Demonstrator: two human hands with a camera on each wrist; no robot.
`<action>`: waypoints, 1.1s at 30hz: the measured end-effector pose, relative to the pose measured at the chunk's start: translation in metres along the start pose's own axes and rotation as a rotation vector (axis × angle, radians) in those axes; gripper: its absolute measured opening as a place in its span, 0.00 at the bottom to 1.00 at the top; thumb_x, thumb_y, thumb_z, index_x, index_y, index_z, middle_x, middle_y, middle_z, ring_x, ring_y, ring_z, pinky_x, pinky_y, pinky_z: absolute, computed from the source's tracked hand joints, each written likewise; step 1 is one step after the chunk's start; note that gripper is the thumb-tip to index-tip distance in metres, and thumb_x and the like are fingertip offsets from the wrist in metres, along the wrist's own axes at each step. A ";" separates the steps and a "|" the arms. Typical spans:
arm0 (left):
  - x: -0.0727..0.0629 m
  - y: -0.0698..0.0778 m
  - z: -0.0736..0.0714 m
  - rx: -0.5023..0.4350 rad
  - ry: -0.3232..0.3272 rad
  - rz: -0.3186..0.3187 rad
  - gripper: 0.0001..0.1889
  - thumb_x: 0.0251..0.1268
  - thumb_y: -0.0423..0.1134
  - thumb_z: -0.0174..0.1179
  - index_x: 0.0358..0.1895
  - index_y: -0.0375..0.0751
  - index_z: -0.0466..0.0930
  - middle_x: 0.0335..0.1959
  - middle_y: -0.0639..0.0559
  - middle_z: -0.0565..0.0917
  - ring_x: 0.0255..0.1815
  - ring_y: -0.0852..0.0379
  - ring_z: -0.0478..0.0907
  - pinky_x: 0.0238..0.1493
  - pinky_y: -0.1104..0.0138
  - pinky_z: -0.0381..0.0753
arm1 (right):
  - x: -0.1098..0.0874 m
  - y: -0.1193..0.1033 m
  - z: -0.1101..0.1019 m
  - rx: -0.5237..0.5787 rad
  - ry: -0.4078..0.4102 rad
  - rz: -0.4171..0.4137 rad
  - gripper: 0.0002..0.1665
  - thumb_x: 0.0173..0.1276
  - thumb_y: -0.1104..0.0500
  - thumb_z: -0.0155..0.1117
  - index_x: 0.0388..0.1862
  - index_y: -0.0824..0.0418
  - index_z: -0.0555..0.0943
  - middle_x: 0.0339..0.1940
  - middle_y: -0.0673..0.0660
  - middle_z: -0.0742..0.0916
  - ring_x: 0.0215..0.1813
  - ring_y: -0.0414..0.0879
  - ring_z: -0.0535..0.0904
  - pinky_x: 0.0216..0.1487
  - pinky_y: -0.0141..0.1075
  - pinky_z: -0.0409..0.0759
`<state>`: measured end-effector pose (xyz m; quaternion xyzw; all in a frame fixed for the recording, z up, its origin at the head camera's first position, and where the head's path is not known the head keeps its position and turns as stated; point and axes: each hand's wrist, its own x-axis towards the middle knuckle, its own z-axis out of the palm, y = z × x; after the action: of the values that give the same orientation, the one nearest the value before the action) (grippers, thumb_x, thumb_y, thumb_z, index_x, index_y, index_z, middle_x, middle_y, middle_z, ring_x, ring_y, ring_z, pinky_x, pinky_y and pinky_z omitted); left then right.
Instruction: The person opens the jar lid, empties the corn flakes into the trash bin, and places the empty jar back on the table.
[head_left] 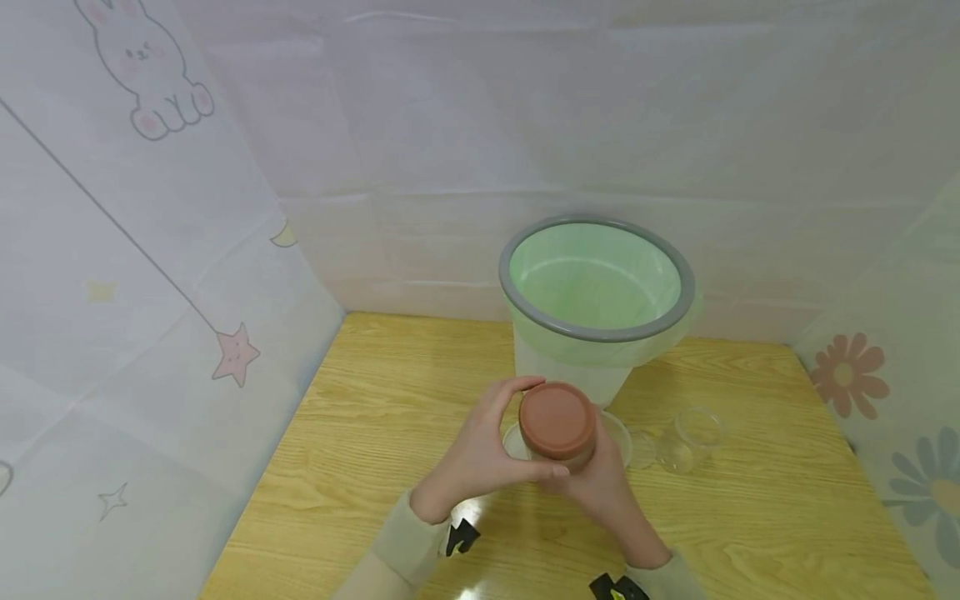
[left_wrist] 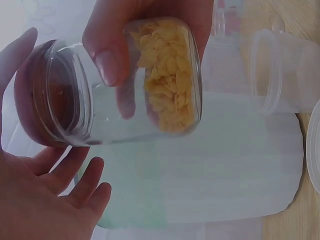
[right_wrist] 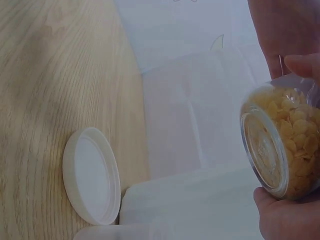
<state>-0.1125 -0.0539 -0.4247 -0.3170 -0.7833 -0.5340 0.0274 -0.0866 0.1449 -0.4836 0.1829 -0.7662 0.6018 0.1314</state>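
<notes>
A clear glass jar [left_wrist: 112, 115] with a reddish-brown lid [head_left: 557, 419] is held up above the table. Yellow flakes [left_wrist: 170, 75] fill its bottom part. My right hand [head_left: 603, 487] grips the jar's body, with thumb and fingers on opposite sides of the glass. Around the lid curve the thumb and fingers of my left hand [head_left: 487, 450], some of them under its edge in the left wrist view. The lid sits on the jar's mouth. Below the jar, a white round lid [right_wrist: 92, 175] lies on the table, partly hidden in the head view.
Behind the hands stands a bin with a grey rim [head_left: 597, 333] and a pale green liner. A clear cup-like container [head_left: 686, 446] is to the right on the wooden table [head_left: 375, 400]. Printed cloth walls [head_left: 450, 167] close off the back and sides.
</notes>
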 end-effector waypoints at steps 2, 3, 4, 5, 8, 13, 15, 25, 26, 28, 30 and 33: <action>-0.001 -0.001 -0.001 0.011 0.003 0.015 0.50 0.44 0.54 0.83 0.74 0.63 0.65 0.68 0.65 0.70 0.70 0.57 0.66 0.69 0.51 0.66 | 0.000 0.001 -0.002 -0.005 0.004 0.003 0.60 0.47 0.68 0.85 0.77 0.51 0.64 0.66 0.53 0.78 0.66 0.47 0.73 0.65 0.37 0.71; -0.001 -0.002 -0.001 0.017 0.006 0.023 0.49 0.46 0.54 0.82 0.74 0.61 0.66 0.68 0.66 0.70 0.70 0.57 0.66 0.69 0.51 0.66 | 0.000 0.002 -0.003 -0.005 0.013 0.006 0.59 0.47 0.68 0.85 0.77 0.51 0.64 0.65 0.53 0.78 0.65 0.47 0.73 0.64 0.37 0.71; -0.001 -0.002 -0.002 0.023 0.010 0.031 0.48 0.47 0.54 0.82 0.73 0.60 0.66 0.68 0.66 0.70 0.70 0.57 0.66 0.69 0.51 0.66 | 0.000 0.002 -0.004 -0.002 0.015 0.013 0.59 0.48 0.68 0.85 0.77 0.51 0.64 0.65 0.53 0.78 0.65 0.47 0.73 0.64 0.38 0.71; -0.001 -0.002 -0.003 0.027 0.014 0.040 0.46 0.49 0.54 0.81 0.73 0.58 0.67 0.67 0.66 0.70 0.70 0.56 0.66 0.69 0.51 0.66 | 0.001 0.003 -0.005 0.003 0.020 0.016 0.58 0.48 0.68 0.85 0.76 0.51 0.65 0.64 0.53 0.78 0.65 0.47 0.74 0.64 0.38 0.72; -0.001 -0.003 -0.004 0.034 0.023 0.063 0.43 0.53 0.52 0.79 0.72 0.53 0.68 0.67 0.66 0.71 0.70 0.59 0.66 0.70 0.53 0.66 | 0.002 0.004 -0.007 0.028 0.030 0.014 0.57 0.48 0.69 0.84 0.76 0.50 0.66 0.63 0.53 0.79 0.63 0.48 0.74 0.62 0.39 0.73; 0.000 -0.002 -0.004 0.008 0.028 0.052 0.43 0.52 0.50 0.80 0.71 0.56 0.67 0.67 0.64 0.72 0.70 0.60 0.65 0.71 0.53 0.65 | 0.004 0.003 -0.006 0.019 0.016 -0.024 0.57 0.46 0.69 0.85 0.75 0.53 0.67 0.63 0.54 0.79 0.62 0.49 0.75 0.62 0.39 0.73; 0.000 -0.001 -0.003 0.006 0.023 0.031 0.45 0.50 0.50 0.82 0.72 0.59 0.66 0.67 0.64 0.71 0.70 0.61 0.65 0.70 0.53 0.64 | 0.004 0.002 -0.003 0.003 0.007 -0.030 0.57 0.44 0.68 0.86 0.74 0.54 0.68 0.62 0.54 0.79 0.61 0.48 0.75 0.61 0.39 0.73; 0.005 0.003 0.003 0.039 -0.022 -0.005 0.53 0.39 0.54 0.85 0.73 0.63 0.65 0.63 0.63 0.73 0.63 0.60 0.70 0.61 0.56 0.75 | -0.002 0.000 0.008 0.088 -0.083 0.002 0.56 0.48 0.69 0.84 0.74 0.56 0.65 0.65 0.58 0.77 0.62 0.49 0.75 0.55 0.43 0.81; 0.005 0.003 0.003 0.045 -0.022 -0.004 0.53 0.39 0.54 0.85 0.73 0.63 0.65 0.63 0.63 0.73 0.63 0.60 0.70 0.61 0.56 0.75 | -0.002 0.000 0.008 0.088 -0.084 0.006 0.56 0.48 0.69 0.84 0.74 0.56 0.64 0.65 0.58 0.77 0.62 0.49 0.75 0.55 0.43 0.81; 0.005 0.003 0.002 0.058 -0.026 0.004 0.53 0.39 0.55 0.85 0.73 0.62 0.65 0.63 0.63 0.73 0.62 0.61 0.71 0.61 0.57 0.75 | -0.002 -0.001 0.008 0.080 -0.082 0.004 0.56 0.48 0.68 0.84 0.74 0.56 0.65 0.64 0.58 0.78 0.62 0.50 0.75 0.55 0.43 0.81; 0.005 0.002 0.001 0.071 -0.032 0.018 0.53 0.39 0.55 0.85 0.73 0.61 0.65 0.63 0.63 0.73 0.62 0.61 0.70 0.60 0.57 0.76 | -0.003 -0.001 0.007 0.042 -0.072 -0.002 0.56 0.47 0.67 0.85 0.73 0.55 0.66 0.63 0.56 0.79 0.61 0.49 0.76 0.56 0.43 0.80; 0.004 0.000 -0.001 0.081 -0.037 0.031 0.53 0.39 0.56 0.85 0.73 0.60 0.65 0.64 0.64 0.73 0.64 0.61 0.69 0.62 0.57 0.74 | -0.003 0.000 0.004 -0.001 -0.060 -0.014 0.56 0.46 0.67 0.85 0.73 0.55 0.66 0.62 0.54 0.79 0.61 0.49 0.76 0.57 0.44 0.79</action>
<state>-0.1154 -0.0526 -0.4228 -0.3376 -0.7996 -0.4954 0.0339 -0.0837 0.1417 -0.4854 0.2063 -0.7690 0.5945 0.1128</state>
